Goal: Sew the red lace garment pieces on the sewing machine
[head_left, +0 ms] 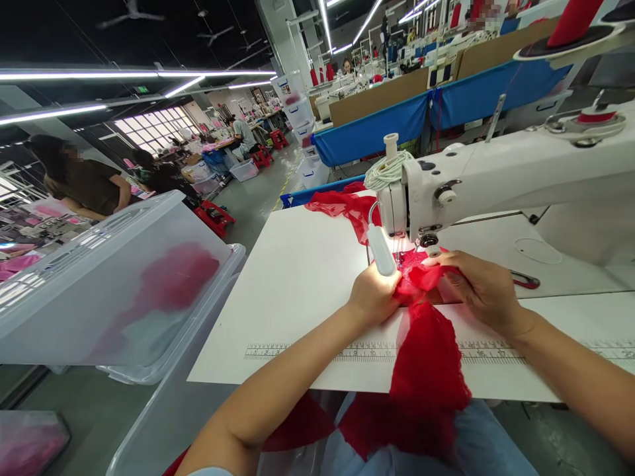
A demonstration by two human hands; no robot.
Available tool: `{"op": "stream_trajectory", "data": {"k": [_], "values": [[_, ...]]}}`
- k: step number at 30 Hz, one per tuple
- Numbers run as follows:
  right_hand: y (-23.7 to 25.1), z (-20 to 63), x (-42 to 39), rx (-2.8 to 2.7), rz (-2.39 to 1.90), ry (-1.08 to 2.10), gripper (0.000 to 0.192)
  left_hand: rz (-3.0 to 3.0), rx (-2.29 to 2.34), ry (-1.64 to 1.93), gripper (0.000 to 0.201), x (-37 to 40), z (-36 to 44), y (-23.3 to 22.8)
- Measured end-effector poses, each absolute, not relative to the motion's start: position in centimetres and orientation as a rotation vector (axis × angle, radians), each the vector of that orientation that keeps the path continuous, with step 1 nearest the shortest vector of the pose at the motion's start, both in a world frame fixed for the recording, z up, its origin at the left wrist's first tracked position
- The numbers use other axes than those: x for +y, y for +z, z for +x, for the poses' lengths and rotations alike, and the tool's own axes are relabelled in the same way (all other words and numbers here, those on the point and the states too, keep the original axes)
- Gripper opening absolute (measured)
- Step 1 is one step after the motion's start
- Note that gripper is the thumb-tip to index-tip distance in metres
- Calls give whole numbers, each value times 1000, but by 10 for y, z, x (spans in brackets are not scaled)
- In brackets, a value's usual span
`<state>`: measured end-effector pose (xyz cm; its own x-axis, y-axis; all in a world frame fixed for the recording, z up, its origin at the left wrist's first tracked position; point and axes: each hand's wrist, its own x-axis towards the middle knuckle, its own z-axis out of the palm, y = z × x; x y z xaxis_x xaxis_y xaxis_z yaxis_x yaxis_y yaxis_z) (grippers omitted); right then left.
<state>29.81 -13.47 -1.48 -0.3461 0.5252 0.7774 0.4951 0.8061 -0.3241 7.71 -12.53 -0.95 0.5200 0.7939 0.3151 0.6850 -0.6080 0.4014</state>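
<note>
A white sewing machine (496, 172) stands on the table, its small lamp (381, 250) lighting the needle area. Sheer red lace fabric (429, 357) runs from under the presser foot, over the table's front edge and onto my lap. My left hand (374, 294) is closed on the fabric's left side, just below the lamp, with its fingertips partly hidden. On the right, my right hand (479, 287) pinches a raised fold of the same fabric close to the needle. More red fabric (342, 205) lies behind the needle, at the table's far edge.
A pair of thread snips (524, 280) lies right of my right hand. A printed ruler (307, 350) runs along the table's front. Clear plastic bins (149, 277) with red and pink cloth stand at the left. A thread cone (575, 23) sits upper right. Other people work farther back.
</note>
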Motion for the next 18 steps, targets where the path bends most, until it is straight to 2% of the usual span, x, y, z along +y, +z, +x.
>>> {"op": "stream_trajectory", "data": {"k": [2,5,8,12,14,18], "values": [[-12,300,-134,-2074,-664,-23,23,2596,1195,646,27,-126,74,-9],[-8,300,-135,-2229,-678,-65,41,2656,1086,543,18,-123,68,-4],[-8,297,-135,-2357,-724,-128,53,2654,994,444,18,-116,63,7],[-15,293,-134,-2335,-794,-340,33,2560,882,362,22,-104,59,24],[-18,291,-134,-2298,-887,-316,23,2487,839,348,28,-100,59,31],[-17,285,-136,-2141,-1044,207,5,2342,786,348,35,-91,63,40]]}}
